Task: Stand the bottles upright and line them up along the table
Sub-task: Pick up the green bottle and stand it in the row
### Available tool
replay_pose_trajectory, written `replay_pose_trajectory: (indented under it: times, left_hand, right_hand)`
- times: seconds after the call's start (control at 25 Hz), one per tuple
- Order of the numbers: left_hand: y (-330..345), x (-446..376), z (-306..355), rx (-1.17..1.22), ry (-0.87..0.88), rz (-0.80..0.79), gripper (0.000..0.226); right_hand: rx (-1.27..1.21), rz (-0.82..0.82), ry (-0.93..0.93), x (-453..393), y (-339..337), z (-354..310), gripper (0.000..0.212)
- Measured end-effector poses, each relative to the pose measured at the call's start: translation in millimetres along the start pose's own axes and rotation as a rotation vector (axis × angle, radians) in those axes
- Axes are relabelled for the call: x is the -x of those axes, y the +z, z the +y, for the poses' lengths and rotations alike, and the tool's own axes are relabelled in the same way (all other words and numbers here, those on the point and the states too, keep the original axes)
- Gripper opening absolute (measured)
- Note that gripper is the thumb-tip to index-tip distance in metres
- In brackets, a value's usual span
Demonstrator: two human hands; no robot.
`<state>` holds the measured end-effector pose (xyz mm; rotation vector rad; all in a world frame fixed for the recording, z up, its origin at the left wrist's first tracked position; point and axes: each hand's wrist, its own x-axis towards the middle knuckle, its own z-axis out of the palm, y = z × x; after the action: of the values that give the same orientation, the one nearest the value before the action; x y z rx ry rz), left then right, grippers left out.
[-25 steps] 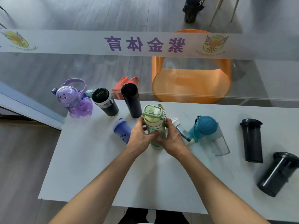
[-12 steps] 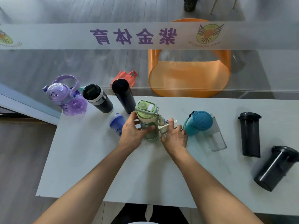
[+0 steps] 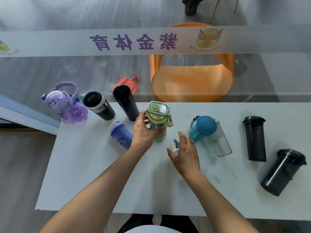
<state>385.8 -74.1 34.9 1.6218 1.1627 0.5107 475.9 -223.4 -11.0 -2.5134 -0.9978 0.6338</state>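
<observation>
In the head view, your left hand is wrapped around the lower body of the green bottle, fingers pressed against its side; the bottle stands upright near the middle of the table, just right of the tall black bottle. Your right hand hovers with fingers spread and holds nothing; it sits over a small white-and-blue object, too hidden to identify. Along the far left edge, the purple bottle, the black flask with a silver band and the tall black bottle appear upright in a row. The small blue bottle stands nearer you, out of that row. The teal-lidded clear bottle and two dark tumblers lie to the right; whether each is upright cannot be told with certainty. The step in hand appears to be seating the green bottle in line. Next, release it once stable, then take the teal-lidded clear bottle by its body and set it beside the green bottle.
</observation>
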Motion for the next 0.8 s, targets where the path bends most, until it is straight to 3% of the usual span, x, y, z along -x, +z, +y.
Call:
replay_pose_trajectory:
  times: [0.16, 0.48, 0.8]
  left_hand:
    - [-5.7, 8.7, -5.6, 0.055, -0.060, -0.111, 0.065]
    - [2.9, -40.8, 12.7, 0.124, -0.054, -0.102, 0.058]
    - [2.9, -65.3, 13.5, 0.146, -0.047, -0.122, 0.061]
  right_hand:
    - [-0.396, -0.113, 0.036, -32.4, -7.7, -42.8, 0.073]
    - [-0.542, -0.100, 0.020, -96.9, -26.4, -62.2, 0.060]
    - [-0.592, -0.057, -0.051, -116.9, -33.1, -71.1, 0.078]
